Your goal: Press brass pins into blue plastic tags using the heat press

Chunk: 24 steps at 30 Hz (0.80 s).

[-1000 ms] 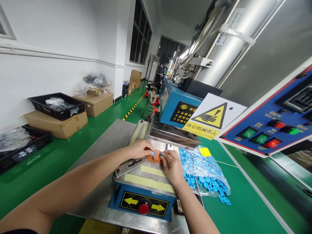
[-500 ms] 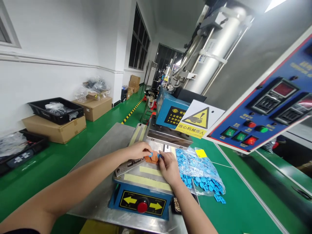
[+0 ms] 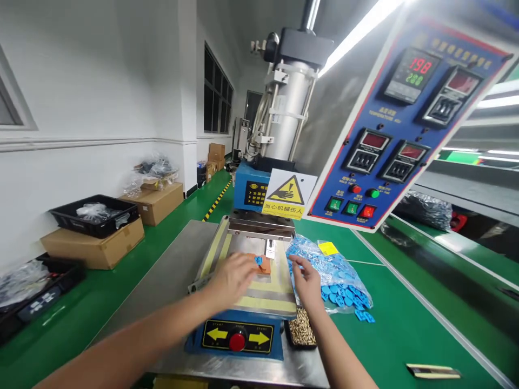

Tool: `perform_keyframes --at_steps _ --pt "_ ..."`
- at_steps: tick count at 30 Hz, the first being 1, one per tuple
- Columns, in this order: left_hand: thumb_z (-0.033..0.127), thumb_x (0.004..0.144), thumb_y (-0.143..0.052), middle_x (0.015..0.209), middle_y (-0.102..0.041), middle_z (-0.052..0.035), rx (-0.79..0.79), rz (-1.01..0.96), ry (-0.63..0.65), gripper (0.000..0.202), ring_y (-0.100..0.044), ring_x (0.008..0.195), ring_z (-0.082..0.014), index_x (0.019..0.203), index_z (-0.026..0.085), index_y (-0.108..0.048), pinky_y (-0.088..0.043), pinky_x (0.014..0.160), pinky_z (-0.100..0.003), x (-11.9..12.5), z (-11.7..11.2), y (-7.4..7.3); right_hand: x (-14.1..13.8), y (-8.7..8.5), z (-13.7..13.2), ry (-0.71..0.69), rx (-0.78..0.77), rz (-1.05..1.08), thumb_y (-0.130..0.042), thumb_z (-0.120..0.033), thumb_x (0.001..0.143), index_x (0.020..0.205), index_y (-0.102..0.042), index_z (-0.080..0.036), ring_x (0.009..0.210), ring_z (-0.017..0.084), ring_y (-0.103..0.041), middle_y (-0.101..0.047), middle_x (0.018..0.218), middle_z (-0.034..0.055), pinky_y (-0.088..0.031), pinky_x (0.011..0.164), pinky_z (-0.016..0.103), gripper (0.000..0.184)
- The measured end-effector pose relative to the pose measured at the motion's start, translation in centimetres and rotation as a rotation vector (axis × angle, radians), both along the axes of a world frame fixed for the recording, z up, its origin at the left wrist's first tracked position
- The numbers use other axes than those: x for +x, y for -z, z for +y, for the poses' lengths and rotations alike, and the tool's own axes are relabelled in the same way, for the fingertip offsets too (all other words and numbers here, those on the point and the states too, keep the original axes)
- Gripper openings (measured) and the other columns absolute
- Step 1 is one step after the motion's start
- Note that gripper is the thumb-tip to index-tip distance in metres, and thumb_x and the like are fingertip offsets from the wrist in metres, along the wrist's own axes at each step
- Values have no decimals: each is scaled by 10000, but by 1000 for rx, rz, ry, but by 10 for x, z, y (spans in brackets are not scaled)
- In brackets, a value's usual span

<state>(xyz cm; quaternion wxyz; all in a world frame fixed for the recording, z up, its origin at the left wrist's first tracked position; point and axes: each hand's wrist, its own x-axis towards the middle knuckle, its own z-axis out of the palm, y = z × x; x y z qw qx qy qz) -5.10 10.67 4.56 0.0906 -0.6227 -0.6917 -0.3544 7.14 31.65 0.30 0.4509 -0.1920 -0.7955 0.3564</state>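
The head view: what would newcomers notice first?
A tilted blue control panel with glowing digits dominates the upper right, beside a warning sign. Below the sign, the left hand is at an orange block with a blue piece; a bag of blue pieces lies to the right.

One left hand (image 3: 232, 282), blurred, palm down, extended forward; one right hand (image 3: 307, 281), loosely curled, turned inward; forearms (image 3: 338, 343) bare.
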Motion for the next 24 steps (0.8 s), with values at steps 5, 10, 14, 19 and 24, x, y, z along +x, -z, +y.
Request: perform_keyframes --at_steps 5,10,14,19,24 --pt "286 874 -473 987 -635 -108 -310 154 410 220 -567 910 -234 1038 204 -594 -490 782 -364 106 15 46 75 34 12 -51 113 -355 -488 -278 856 898 -681 -197 742 221 -637 -704 840 63 -497 663 342 214" --pt "60 839 -378 1121 -567 -222 -641 136 45 386 -539 1049 -306 1184 54 -553 -508 785 -408 145 90 81 110 62 3 -69 441 -659 -537 -145 819 804 -680 -210 852 251 -591 -676 848 73 -457 708 349 158" --pt "-12 836 -343 1125 -572 -217 -754 129 -129 392 -526 1070 -293 1146 14 -582 -492 770 -354 144 133 91 108 61 -2 21 532 -831 -531 -153 851 819 -682 -195 959 267 -546 -652 954 91 -396 732 356 160" --pt "-38 806 -416 1041 -618 -202 -832 167 -115 339 -527 1055 -277 1053 8 -643 -413 916 -383 142 151 99 103 59 1 49 498 -919 -485 -158 887 883 -691 -186 1017 274 -511 -623 1025 110 -348 760 361 207" --pt "-27 825 -380 1095 -585 -186 -832 146 -143 369 -525 1061 -283 1103 28 -617 -456 863 -381 139 150 98 104 68 1 59 423 -873 -445 -135 885 878 -700 -181 1025 269 -496 -614 1061 117 -340 764 348 259"
